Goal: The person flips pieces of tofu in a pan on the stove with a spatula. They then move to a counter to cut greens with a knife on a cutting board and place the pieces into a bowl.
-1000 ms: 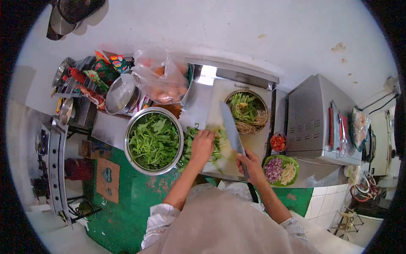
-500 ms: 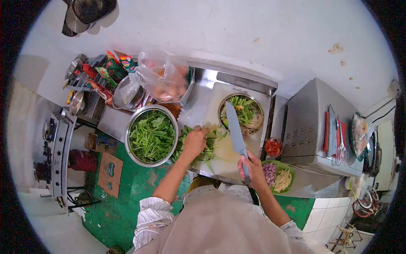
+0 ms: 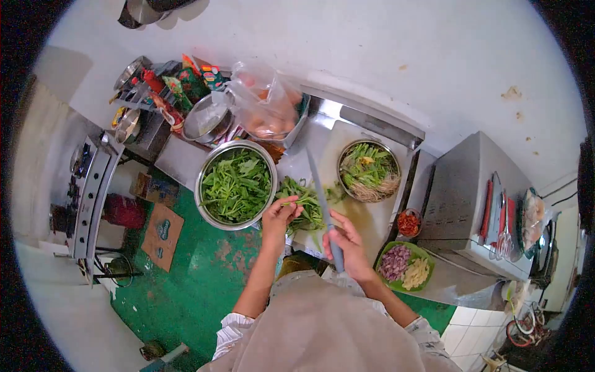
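Note:
My right hand (image 3: 347, 247) is closed round the grey handle of a large kitchen knife (image 3: 317, 186), whose blade points away from me, seen nearly edge-on. My left hand (image 3: 279, 217) pinches a leafy green stem (image 3: 292, 202) between thumb and fingers, just left of the blade. Beneath and beyond both hands lies a loose pile of leafy greens (image 3: 308, 217) on the white cutting board (image 3: 339, 137). To the left stands a steel bowl (image 3: 199, 193) full of picked leaves (image 3: 238, 186). On the board's right side, another steel bowl (image 3: 396, 166) contains stems and roots (image 3: 372, 180).
A green plate (image 3: 414, 286) with chopped shallots (image 3: 395, 263) and pale chopped pieces (image 3: 416, 273) is at the right, near a small bowl of red pieces (image 3: 408, 223). A plastic bag (image 3: 266, 105) stands behind the leaf bowl. A metal cabinet (image 3: 455, 192) is at far right, a stove (image 3: 93, 192) at far left.
My left hand has drawn back from the pile, now with a stem in its fingers. The knife has swung left, away from the root bowl, and turned edge-on. The view has shifted slightly.

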A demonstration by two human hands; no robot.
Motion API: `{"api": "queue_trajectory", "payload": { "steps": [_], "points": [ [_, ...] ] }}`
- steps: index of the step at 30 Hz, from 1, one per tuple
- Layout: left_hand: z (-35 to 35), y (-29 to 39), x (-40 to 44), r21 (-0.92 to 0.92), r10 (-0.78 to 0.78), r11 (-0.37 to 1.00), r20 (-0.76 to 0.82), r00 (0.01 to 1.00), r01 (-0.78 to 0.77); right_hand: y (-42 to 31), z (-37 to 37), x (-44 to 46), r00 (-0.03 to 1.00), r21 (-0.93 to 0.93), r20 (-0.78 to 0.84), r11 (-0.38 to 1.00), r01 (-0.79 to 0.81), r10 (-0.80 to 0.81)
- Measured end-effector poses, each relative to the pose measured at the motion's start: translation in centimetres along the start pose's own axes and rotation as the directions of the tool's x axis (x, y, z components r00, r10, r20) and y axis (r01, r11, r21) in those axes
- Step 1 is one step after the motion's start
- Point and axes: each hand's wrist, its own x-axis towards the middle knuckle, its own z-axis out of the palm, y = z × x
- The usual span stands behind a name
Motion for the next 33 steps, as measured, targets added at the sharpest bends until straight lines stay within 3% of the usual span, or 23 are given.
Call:
{"api": "queue_trajectory", "payload": {
  "steps": [3,6,12,18,22,25,27,28,29,30,31,32,33],
  "points": [
    [-0.4,-0.1,-1.2,-0.097,0.020,0.995,-0.058,0.998,-0.026,-0.4,2.6,0.5,0.991,0.018,0.130,1.000,-0.026,0.023],
    [-1.4,-0.4,-1.4,-0.226,0.125,0.964,-0.087,0.988,-0.142,0.5,3.9,1.6,0.963,0.185,0.241,0.969,-0.164,0.117],
    [-3.5,1.3,-1.6,-0.117,0.172,0.975,-0.138,0.975,-0.189,1.6,5.0,5.3,0.921,0.231,0.318,0.923,-0.307,0.226],
    [-6.8,2.4,-1.1,-0.155,0.204,0.959,-0.197,0.959,-0.236,2.5,7.4,7.5,0.864,0.223,0.404,0.884,-0.412,0.300],
    [-8.4,3.4,-1.1,-0.113,0.197,0.967,-0.229,0.953,-0.227,2.5,9.9,9.4,0.869,0.195,0.413,0.906,-0.376,0.272],
    [-9.6,3.4,-0.4,-0.047,0.210,0.971,-0.290,0.934,-0.233,3.8,10.9,11.3,0.873,0.070,0.411,0.946,-0.317,0.262],
    [-10.4,3.6,0.2,0.227,0.321,0.941,-0.359,0.876,-0.252,4.6,11.8,12.2,0.921,-0.297,0.298,0.941,-0.161,0.252],
    [-10.5,4.0,0.2,0.227,0.322,0.940,-0.360,0.875,-0.253,4.7,12.6,12.1,0.948,-0.495,0.235,0.865,-0.075,0.216],
    [-10.7,4.3,0.1,0.454,0.387,0.871,-0.400,0.831,-0.187,5.1,12.7,12.7,0.947,-0.496,0.235,0.865,-0.075,0.218],
    [-10.7,4.8,0.0,0.650,0.458,0.754,-0.419,0.784,-0.094,6.1,12.5,13.9,0.950,-0.668,0.289,0.686,0.289,-0.119],
    [-11.1,4.7,0.2,0.650,0.457,0.755,-0.419,0.784,-0.092,7.4,12.0,15.3,0.817,-0.758,0.409,0.347,0.552,-0.407],
    [-11.7,4.4,0.5,0.605,0.484,0.780,-0.421,0.767,-0.160,9.7,11.5,17.8,0.708,-0.701,0.352,0.328,0.633,-0.612],
    [-12.3,4.3,0.7,0.559,0.508,0.798,-0.425,0.749,-0.225,8.9,11.7,18.1,0.710,-0.700,0.353,0.331,0.632,-0.610]
  ]
}}
